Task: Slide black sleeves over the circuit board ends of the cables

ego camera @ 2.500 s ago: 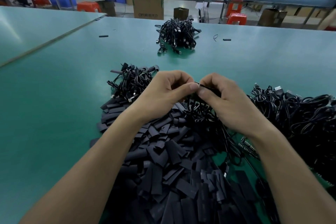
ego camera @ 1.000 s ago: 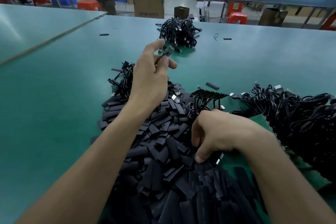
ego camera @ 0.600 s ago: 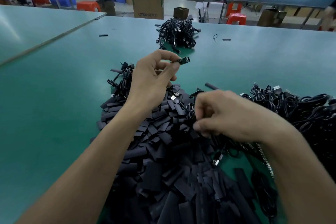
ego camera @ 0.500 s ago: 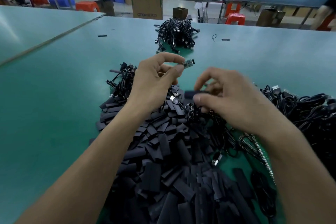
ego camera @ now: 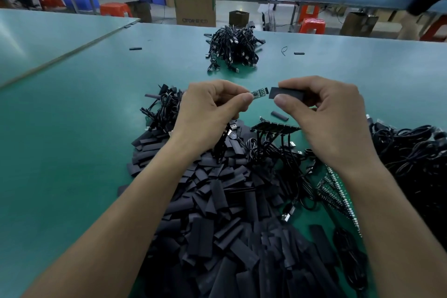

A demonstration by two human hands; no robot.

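So this is the lining-up bit: left hand [ego camera: 210, 109] pinches the cable's circuit board [ego camera: 260, 92] end, board poking out toward the right hand [ego camera: 326, 116], which pinches 1 black sleeve [ego camera: 286, 94] with its mouth just beside the board tip. Both are held up over the middle of the green table [ego camera: 72, 140], above the sleeve pile [ego camera: 229, 225] running to the near edge. Next move, I'd guess, needs the mouth kept open and square so the board corners don't snag going in.
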